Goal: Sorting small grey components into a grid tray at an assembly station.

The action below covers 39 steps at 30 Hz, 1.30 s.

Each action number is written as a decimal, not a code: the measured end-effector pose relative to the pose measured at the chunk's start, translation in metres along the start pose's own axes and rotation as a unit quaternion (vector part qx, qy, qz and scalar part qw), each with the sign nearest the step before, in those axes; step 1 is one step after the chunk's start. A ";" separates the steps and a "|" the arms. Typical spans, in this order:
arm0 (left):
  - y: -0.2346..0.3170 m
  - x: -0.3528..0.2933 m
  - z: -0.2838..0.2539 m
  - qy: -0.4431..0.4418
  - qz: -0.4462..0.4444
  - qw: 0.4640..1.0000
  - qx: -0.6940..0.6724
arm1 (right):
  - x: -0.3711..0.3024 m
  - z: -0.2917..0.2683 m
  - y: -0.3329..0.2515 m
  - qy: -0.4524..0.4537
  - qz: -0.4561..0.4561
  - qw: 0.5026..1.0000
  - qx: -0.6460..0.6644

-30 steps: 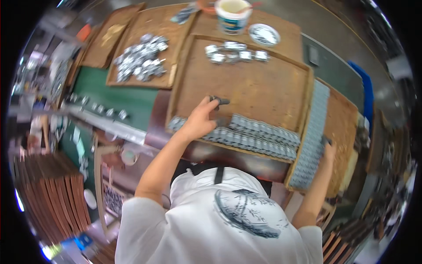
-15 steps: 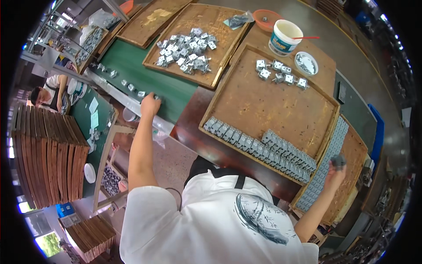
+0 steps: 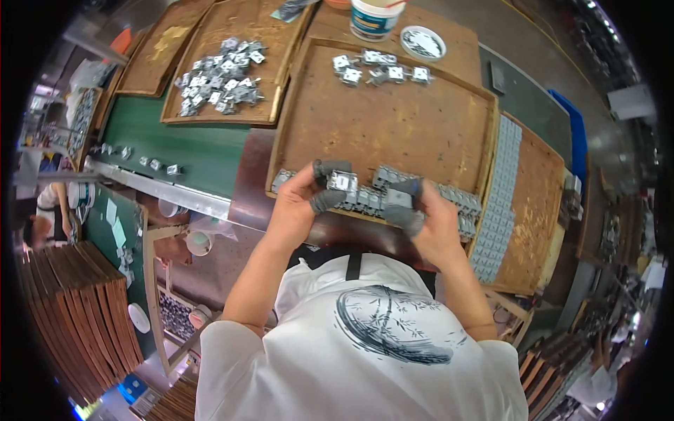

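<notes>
Over the near edge of a shallow wooden tray point(image 3: 393, 123), both hands work close together, dark grey covers on their fingertips. My left hand point(image 3: 298, 207) pinches a small boxy silver metal part point(image 3: 342, 182) between thumb and fingers. Just to its right, my right hand point(image 3: 434, 221) is closed on a small light-grey squarish piece point(image 3: 399, 199), partly hidden by the fingers. Beneath them, rows of similar metal parts point(image 3: 460, 200) line the tray's near side. Several loose metal parts point(image 3: 395, 73) lie at its far side.
A second tray point(image 3: 200, 118) holds a heap of metal parts point(image 3: 221, 77). Several parts sit on the green belt point(image 3: 200, 151) at left. A tray at right carries packed grey parts point(image 3: 497, 203). A bucket point(image 3: 372, 24) and white dish point(image 3: 423, 42) stand behind. Another person point(image 3: 49, 214) is far left.
My left hand has come from the green belt to the tray, now holding a metal part. My right hand has moved left from the right-hand tray to meet it. The view has shifted.
</notes>
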State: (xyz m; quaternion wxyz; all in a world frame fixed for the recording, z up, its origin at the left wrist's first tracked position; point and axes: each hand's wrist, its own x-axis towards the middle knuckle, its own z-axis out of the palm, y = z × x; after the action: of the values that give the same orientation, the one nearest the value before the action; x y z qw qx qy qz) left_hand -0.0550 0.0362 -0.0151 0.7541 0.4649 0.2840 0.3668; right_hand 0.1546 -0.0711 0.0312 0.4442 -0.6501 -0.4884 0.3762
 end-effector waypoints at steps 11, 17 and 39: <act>-0.012 -0.006 0.058 -0.074 0.023 0.989 0.128 | -0.009 -0.017 0.011 0.056 -0.202 0.946 -0.247; -0.032 -0.009 0.060 -0.111 0.007 0.978 0.177 | -0.016 -0.019 0.017 0.049 -0.182 0.946 -0.262; -0.019 0.012 0.067 -0.169 0.280 0.844 0.424 | -0.014 -0.008 0.043 -0.081 0.010 0.997 0.008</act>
State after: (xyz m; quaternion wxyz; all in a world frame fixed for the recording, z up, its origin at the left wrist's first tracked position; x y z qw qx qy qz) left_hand 0.0085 0.0072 -0.0066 0.3847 0.8542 0.1371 0.3219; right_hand 0.1713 -0.0917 -0.0066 0.4046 -0.6191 -0.5129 0.4358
